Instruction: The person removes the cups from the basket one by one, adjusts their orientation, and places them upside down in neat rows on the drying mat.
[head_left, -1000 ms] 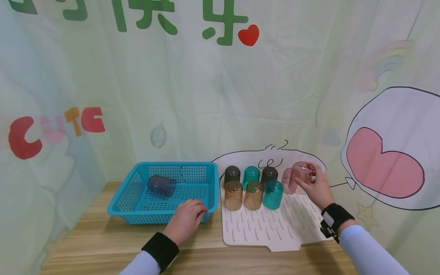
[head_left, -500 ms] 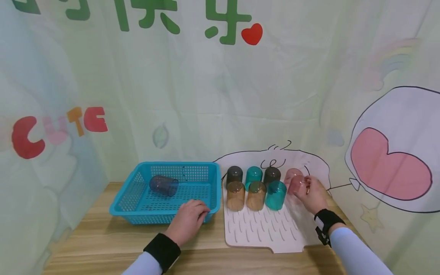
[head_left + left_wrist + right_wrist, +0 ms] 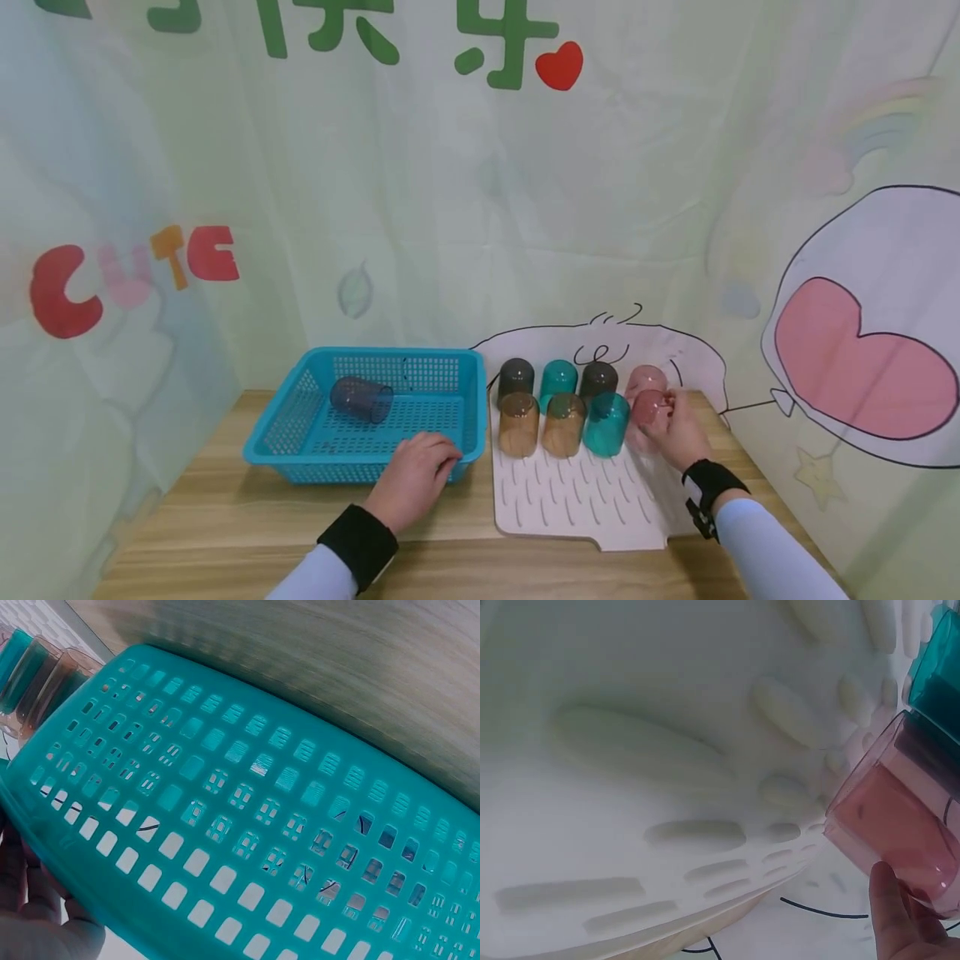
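In the head view my right hand holds a pink transparent cup, upside down, at the right end of the front row on the white ridged mat. The right wrist view shows fingertips against this pink cup, its mouth down at the mat. Another pink cup stands right behind it. Beside the held cup is a teal cup. My left hand rests by the front rim of the blue basket, fingers loosely bent. A dark purplish cup lies on its side inside the basket.
Two amber cups stand upside down in the front row. Behind them are two dark grey cups and a teal cup. The wooden table runs up to a printed curtain.
My right hand has lowered the pink cup onto the mat, in front of the other pink cup. The left hand stays at the basket rim. The head view has shifted slightly.
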Available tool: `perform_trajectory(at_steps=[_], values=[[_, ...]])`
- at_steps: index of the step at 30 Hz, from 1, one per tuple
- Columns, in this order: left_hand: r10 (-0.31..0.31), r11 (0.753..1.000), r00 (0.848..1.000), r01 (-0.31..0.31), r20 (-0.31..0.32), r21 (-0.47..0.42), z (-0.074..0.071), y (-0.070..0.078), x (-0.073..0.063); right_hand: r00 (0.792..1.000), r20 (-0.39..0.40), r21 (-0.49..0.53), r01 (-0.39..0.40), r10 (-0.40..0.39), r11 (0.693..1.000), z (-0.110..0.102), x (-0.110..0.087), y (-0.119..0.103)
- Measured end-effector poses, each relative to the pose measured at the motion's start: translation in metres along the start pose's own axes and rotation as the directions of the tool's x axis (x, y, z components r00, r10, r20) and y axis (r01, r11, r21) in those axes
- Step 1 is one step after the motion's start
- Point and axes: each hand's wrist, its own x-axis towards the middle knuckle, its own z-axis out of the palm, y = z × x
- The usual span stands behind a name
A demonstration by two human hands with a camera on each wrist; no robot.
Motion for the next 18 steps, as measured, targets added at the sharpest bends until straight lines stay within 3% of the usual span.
perform_trajectory(at_steps=[7,18], values=[[-0.017,1.0,1.0,0.017,0.013,0.004,-0.0008,0.0014,0.0006,0.999,-0.021,-0.015,0.03,-0.031,0.999,0.0006,-0.004,0.0007],[-0.013,1.0,1.0,0.013,0.009,-0.022,-0.0005,0.0006,0.0004,1.0,0.007,-0.026,0.022,-0.022,0.999,0.0001,-0.0025,0.002]])
